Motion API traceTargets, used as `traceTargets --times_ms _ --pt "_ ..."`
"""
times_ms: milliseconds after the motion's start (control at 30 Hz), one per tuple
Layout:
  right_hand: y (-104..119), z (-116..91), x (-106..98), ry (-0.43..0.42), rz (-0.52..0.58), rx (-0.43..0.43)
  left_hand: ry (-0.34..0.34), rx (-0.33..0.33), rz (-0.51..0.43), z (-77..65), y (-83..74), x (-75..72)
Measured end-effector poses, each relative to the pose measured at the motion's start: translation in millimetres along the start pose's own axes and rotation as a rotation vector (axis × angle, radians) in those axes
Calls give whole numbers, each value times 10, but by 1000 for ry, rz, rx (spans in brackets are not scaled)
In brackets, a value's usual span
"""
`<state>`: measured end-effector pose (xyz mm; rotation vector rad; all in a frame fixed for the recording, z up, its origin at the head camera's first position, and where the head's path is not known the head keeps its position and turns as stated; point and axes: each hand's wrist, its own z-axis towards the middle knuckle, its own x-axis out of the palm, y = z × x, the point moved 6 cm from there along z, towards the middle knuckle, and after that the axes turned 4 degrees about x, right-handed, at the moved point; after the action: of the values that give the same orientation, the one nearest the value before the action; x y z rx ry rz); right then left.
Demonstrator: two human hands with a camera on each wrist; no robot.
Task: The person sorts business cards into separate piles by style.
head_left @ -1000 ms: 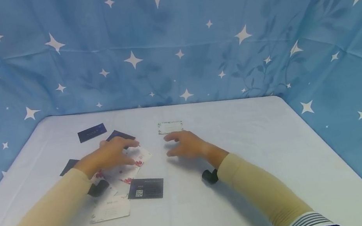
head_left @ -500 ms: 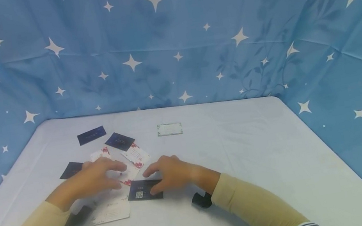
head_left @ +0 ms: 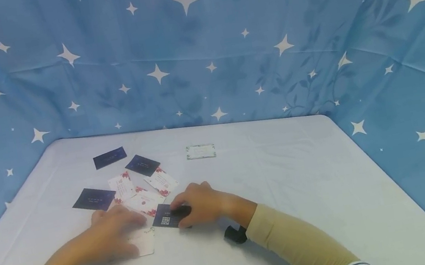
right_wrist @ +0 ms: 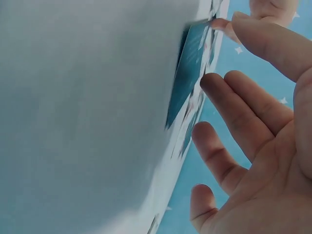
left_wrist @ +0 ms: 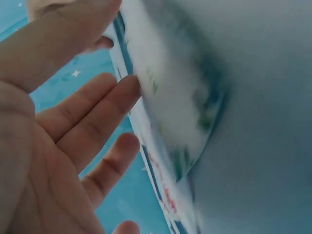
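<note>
My right hand (head_left: 203, 203) is at a dark blue business card (head_left: 161, 217) with a QR code, thumb and index finger along opposite edges of its right end. In the right wrist view the dark card shows beyond the fingertips, tilted against the white cloth. Over a white business card with green leaf corners (head_left: 145, 242) is my left hand (head_left: 101, 236), blurred, fingers loosely spread; it hides the card's left part. In the left wrist view the leaf-cornered card lies right at the fingertips (left_wrist: 134, 85).
Left of centre lie several red-flowered white cards (head_left: 144, 202), partly overlapping. Dark cards (head_left: 93, 199) lie around them, one farther back (head_left: 110, 158). A single green-bordered white card (head_left: 200, 151) lies at the back middle. A blue starry curtain (head_left: 199, 51) hangs behind the white-covered table (head_left: 284, 163).
Both hands have come nearer to me, the left also leftward, uncovering the red-flowered cards. My right hand has moved from beside the back card to the QR-code card, which has turned slightly.
</note>
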<state>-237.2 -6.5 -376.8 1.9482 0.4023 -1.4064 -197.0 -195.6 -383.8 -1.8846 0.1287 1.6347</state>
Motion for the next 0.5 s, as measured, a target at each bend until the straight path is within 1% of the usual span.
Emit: traceTargets --times_ms 233,500 --pt "72 -10 6 -16 -6 -28 -37 26 68 -32 -102 41" --pt "127 -26 54 -13 2 -14 -76 68 137 -55 -186 46"
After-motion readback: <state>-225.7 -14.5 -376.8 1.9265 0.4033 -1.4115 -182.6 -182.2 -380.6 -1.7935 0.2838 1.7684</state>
